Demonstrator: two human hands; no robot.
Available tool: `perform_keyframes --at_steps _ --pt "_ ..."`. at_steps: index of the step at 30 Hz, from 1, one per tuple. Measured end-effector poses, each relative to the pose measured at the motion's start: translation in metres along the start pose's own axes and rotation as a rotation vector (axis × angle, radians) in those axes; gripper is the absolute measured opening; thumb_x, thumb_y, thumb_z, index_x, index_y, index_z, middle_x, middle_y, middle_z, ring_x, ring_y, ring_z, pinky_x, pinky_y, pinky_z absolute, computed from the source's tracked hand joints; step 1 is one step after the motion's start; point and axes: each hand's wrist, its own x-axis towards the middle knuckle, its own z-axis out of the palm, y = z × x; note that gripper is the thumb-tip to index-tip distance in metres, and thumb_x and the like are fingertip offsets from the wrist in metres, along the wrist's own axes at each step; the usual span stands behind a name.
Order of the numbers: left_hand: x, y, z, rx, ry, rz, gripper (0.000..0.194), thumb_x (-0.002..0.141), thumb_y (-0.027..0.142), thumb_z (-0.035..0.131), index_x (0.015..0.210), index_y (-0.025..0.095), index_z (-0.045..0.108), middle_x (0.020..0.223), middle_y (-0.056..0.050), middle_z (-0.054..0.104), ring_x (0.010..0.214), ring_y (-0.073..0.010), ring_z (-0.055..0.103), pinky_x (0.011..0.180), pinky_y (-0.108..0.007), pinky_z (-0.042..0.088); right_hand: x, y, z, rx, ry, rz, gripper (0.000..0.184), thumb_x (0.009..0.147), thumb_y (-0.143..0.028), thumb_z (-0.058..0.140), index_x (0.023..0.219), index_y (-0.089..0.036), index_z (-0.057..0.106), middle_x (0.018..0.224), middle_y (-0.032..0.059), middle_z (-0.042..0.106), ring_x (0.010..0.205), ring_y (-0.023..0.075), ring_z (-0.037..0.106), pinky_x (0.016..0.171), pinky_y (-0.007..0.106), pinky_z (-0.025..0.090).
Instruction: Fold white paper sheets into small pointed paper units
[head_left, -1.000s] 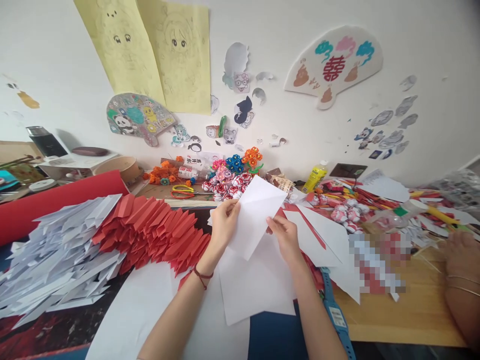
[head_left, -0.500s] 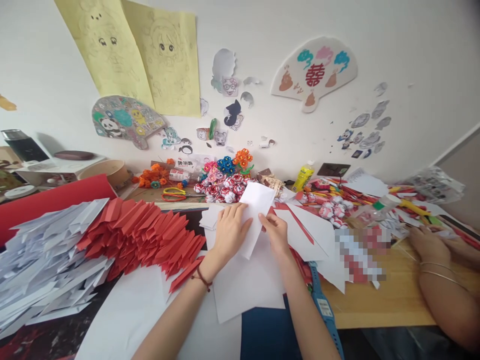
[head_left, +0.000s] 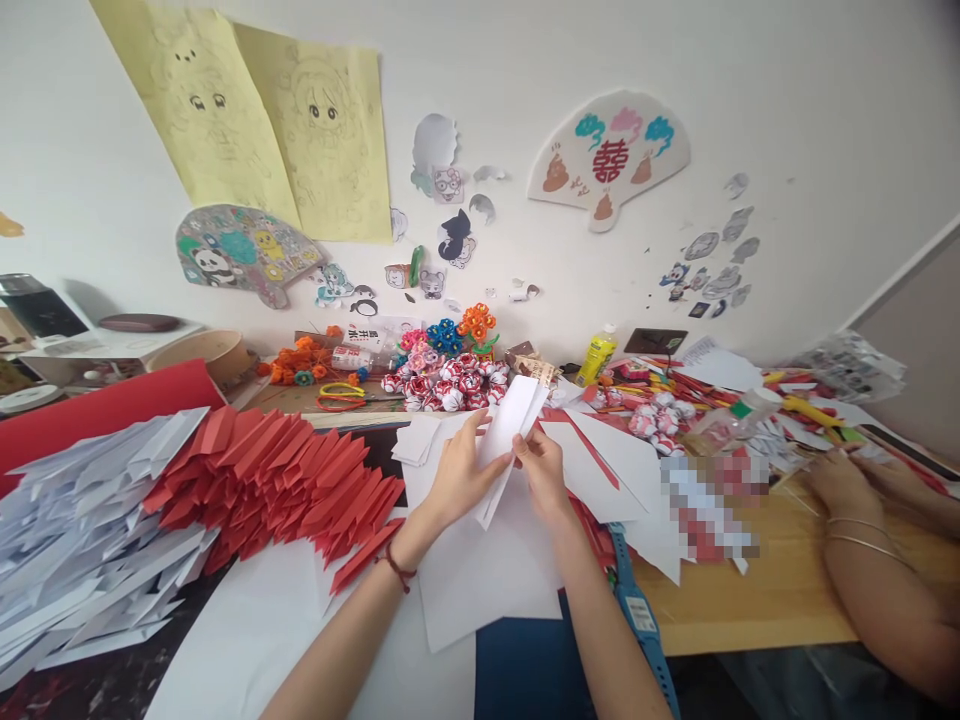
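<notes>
- Fingers (head_left: pixel 525 448) of my right hand (head_left: pixel 545 470) were clamped on the right edge of the folded white paper (head_left: pixel 512 415), thumb uppermost.
- On my left hand (head_left: pixel 459 475) the thumb lay across the paper's lower half and the other fingers stood apart by its left edge; I could not tell from the head view whether they gripped it from behind.
- That paper sat tilted in the middle of the frame, in front of a larger white sheet (head_left: pixel 491 585), its top end leaning toward the red-and-white paper flowers (head_left: pixel 454 383).
- My chief worry was a crooked crease: the layers looked offset along the right side, and I judged that a slipping right pinch or a dragging left thumb could skew them further.
- Buckling seemed possible too, since the stock looked thin and the hands appeared to be its main support; too hard a squeeze would be the cause.
- I also reckoned a leftward swing of the left forearm (head_left: pixel 337 640) could scatter the red folded strips (head_left: pixel 277 475) at left centre.
- Both forearms, the left and the right forearm (head_left: pixel 600 600), slanted inward from the bottom edge; the left palm was turned toward the paper, the right fingers curled.
</notes>
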Motion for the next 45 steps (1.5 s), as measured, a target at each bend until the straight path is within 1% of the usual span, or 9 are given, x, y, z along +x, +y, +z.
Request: perform_keyframes --at_steps 8,14,19,24,28,32,39,43,45 --pt "-0.001 0.004 -0.006 -0.058 -0.055 0.029 0.075 0.082 0.042 0.063 0.143 0.024 0.024 0.138 -0.014 0.048 0.118 -0.028 0.054 0.098 -0.045 0.042 -0.001 -0.002 -0.001 0.011 -0.053 -0.016 0.037 0.072 -0.051 0.073 0.065 -0.018 0.056 0.058 -0.0025 0.049 0.055 0.0109 0.042 0.053 0.024 0.035" --pt "-0.001 0.005 -0.008 -0.177 -0.059 0.001 0.063 0.088 0.036 0.055 0.143 0.026 0.025 0.134 -0.012 0.053 0.11 -0.0239 0.059 0.095 -0.041 0.045 0.002 0.001 -0.002 0.004 -0.039 -0.014 0.038 0.068 -0.053 0.075 0.065 -0.018 0.06 0.058 -0.0007 0.054 0.053 0.0122 0.045 0.052 0.026 0.037" --pt "0.007 -0.011 -0.016 -0.207 0.122 -0.101 0.05 0.09 0.027 0.046 0.138 0.021 0.032 0.128 -0.012 0.058 0.111 -0.0222 0.058 0.096 -0.04 0.044 0.002 -0.005 -0.007 0.021 0.009 -0.022 0.032 0.072 -0.048 0.074 0.078 -0.018 0.065 0.064 -0.0006 0.055 0.058 0.0124 0.046 0.053 0.025 0.038" --pt "0.013 -0.026 -0.035 -0.276 0.251 -0.179 0.041 0.083 0.025 0.053 0.123 0.019 0.049 0.118 -0.009 0.061 0.104 -0.0217 0.06 0.091 -0.036 0.047 0.004 -0.013 -0.021 0.075 0.17 0.005 0.034 0.075 -0.045 0.072 0.067 -0.018 0.052 0.065 -0.0026 0.05 0.06 0.0119 0.044 0.056 0.024 0.037" --pt "0.012 -0.027 -0.049 -0.46 0.219 -0.282 0.046 0.078 0.028 0.058 0.122 0.02 0.049 0.106 -0.007 0.065 0.091 -0.0194 0.063 0.077 -0.03 0.052 0.007 -0.012 -0.031 -0.099 0.255 -0.04 0.041 0.075 -0.047 0.07 0.06 -0.019 0.044 0.06 -0.0048 0.038 0.059 0.0109 0.034 0.053 0.024 0.029" --pt "0.012 -0.027 -0.054 -0.49 0.193 -0.331 0.048 0.078 0.03 0.058 0.123 0.02 0.046 0.104 -0.007 0.066 0.084 -0.0181 0.065 0.072 -0.029 0.054 0.01 -0.009 -0.033 -0.282 0.268 -0.094 0.041 0.076 -0.05 0.068 0.06 -0.018 0.048 0.06 -0.0036 0.039 0.06 0.0118 0.032 0.053 0.025 0.027" --pt "0.012 -0.032 -0.051 -0.092 0.195 -0.315 0.051 0.084 0.024 0.052 0.134 0.021 0.04 0.106 -0.008 0.068 0.085 -0.0213 0.066 0.079 -0.036 0.052 0.013 -0.006 -0.034 -0.285 0.273 -0.052 0.038 0.076 -0.05 0.067 0.062 -0.017 0.055 0.057 -0.0027 0.043 0.056 0.0121 0.034 0.051 0.026 0.027" --pt "0.013 -0.014 -0.051 0.464 0.294 -0.16 0.061 0.084 0.01 0.046 0.143 0.02 0.033 0.144 -0.016 0.044 0.126 -0.0323 0.048 0.1 -0.05 0.037 0.013 -0.005 -0.035 -0.249 0.292 -0.029 0.033 0.075 -0.047 0.069 0.07 -0.015 0.063 0.065 0.001 0.054 0.063 0.0152 0.043 0.056 0.026 0.034" --pt "0.019 -0.001 -0.051 0.612 0.241 -0.015 0.064 0.083 0.001 0.036 0.144 0.021 0.033 0.152 -0.013 0.033 0.138 -0.0303 0.034 0.109 -0.051 0.026 0.012 -0.004 -0.034 -0.227 0.276 -0.016 0.032 0.074 -0.045 0.07 0.072 -0.014 0.064 0.067 0.0017 0.055 0.065 0.0155 0.044 0.057 0.026 0.035"
